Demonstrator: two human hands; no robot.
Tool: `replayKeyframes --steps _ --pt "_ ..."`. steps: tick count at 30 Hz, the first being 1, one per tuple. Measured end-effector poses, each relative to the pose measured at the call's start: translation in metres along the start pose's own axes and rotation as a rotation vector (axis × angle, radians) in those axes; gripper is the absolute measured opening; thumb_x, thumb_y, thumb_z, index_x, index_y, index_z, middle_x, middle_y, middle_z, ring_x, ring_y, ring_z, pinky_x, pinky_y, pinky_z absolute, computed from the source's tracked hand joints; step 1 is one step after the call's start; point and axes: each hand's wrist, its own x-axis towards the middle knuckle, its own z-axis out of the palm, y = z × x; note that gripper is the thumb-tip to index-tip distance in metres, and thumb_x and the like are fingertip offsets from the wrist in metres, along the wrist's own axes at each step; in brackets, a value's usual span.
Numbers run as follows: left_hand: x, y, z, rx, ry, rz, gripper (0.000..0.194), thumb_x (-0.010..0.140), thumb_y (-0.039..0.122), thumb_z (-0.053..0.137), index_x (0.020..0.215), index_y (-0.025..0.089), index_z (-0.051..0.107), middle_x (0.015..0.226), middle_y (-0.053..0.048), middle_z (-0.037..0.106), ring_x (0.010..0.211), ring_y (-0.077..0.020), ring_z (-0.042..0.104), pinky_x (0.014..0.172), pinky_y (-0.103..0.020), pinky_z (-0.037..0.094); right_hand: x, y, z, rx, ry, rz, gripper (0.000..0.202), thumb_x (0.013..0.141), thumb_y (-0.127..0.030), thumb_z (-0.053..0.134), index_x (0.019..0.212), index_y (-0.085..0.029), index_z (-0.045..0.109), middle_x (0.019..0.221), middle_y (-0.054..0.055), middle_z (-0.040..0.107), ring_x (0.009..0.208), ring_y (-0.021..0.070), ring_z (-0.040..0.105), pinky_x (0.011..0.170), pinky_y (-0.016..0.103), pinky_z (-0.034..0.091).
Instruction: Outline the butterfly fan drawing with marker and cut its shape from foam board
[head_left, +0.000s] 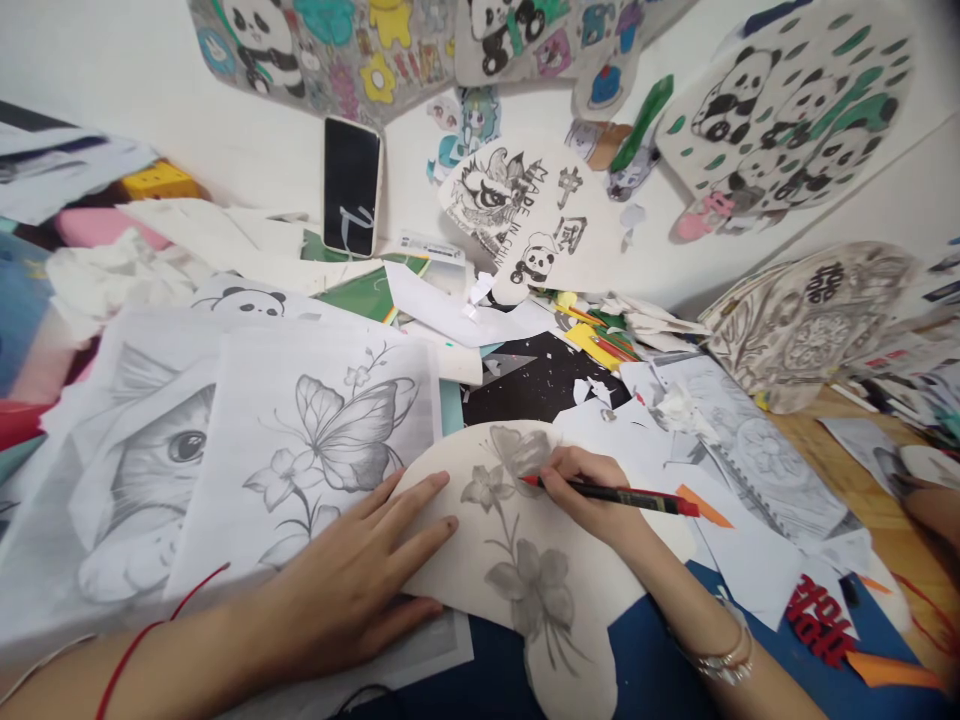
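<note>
Fan-shaped sheet (480, 565): grey blossoms (534, 585), butterfly (517, 450) above.
My right hand (589, 490) grips a red-tipped pen (626, 496); left hand (375, 565) spread, sheet's left edge.

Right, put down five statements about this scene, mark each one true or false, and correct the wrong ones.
1. The right hand holds a red-and-black pen. True.
2. The left hand is raised well away from the fan-shaped cutout. False: its fingers are spread over the cutout's left side.
3. The butterfly sheet partly covers the cat drawing. True.
4. The phone lies flat beneath the left hand. False: it stands upright, leaning by the wall.
5. The red cord is on the right arm. False: it is on the left arm; the right wears a silvery bracelet.
</note>
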Motion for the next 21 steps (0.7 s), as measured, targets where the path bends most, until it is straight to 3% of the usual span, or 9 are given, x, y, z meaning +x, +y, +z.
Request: replayKeyframes --steps 4,10,13,18,21 --pt "0.0 0.0 0.0 -0.016 0.001 -0.007 0.05 0.087 0.039 0.055 0.13 0.017 0.044 0.144 -0.02 0.033 0.131 -0.0352 0.035 0.102 -0.056 0.037 0.001 0.004 -0.003 -0.018 0.095 0.005 0.036 0.081 -0.012 0.053 0.056 -0.019 0.027 0.054 -0.005 0.038 0.049 0.0076 0.034 0.048 0.024 0.026" --pt "0.0 0.0 -0.001 -0.028 0.0 -0.003 0.049 0.087 0.04 0.054 0.129 0.017 0.045 0.144 -0.02 0.034 0.13 -0.0358 0.037 0.101 -0.057 0.038 -0.001 0.002 -0.004 0.016 -0.002 0.045 0.033 0.082 -0.017 0.055 0.057 -0.02 0.034 0.055 -0.003 0.042 0.051 0.0093 0.038 0.049 0.025 0.029" --pt "0.001 0.0 -0.001 -0.027 0.004 -0.004 0.049 0.087 0.04 0.054 0.129 0.017 0.045 0.144 -0.02 0.035 0.13 -0.0356 0.037 0.101 -0.057 0.038 0.001 0.003 -0.006 0.019 0.077 0.07 0.037 0.082 -0.018 0.055 0.055 -0.02 0.03 0.052 -0.005 0.036 0.049 0.0086 0.033 0.048 0.025 0.026" --pt "0.001 0.001 -0.001 0.004 -0.006 0.013 0.054 0.089 0.039 0.052 0.134 0.014 0.038 0.143 -0.022 0.035 0.132 -0.0341 0.033 0.103 -0.056 0.037 0.024 0.005 -0.004 0.124 0.245 0.127 0.03 0.082 -0.024 0.06 0.062 -0.02 0.039 0.063 -0.002 0.052 0.059 0.0109 0.048 0.056 0.025 0.036" --pt "0.001 0.003 -0.002 0.01 -0.015 0.017 0.056 0.089 0.04 0.051 0.135 0.013 0.035 0.142 -0.022 0.037 0.133 -0.0329 0.032 0.104 -0.055 0.034 0.037 0.007 0.003 0.133 0.182 0.124 0.031 0.081 -0.027 0.062 0.061 -0.02 0.039 0.061 -0.003 0.051 0.057 0.0106 0.047 0.055 0.025 0.034"
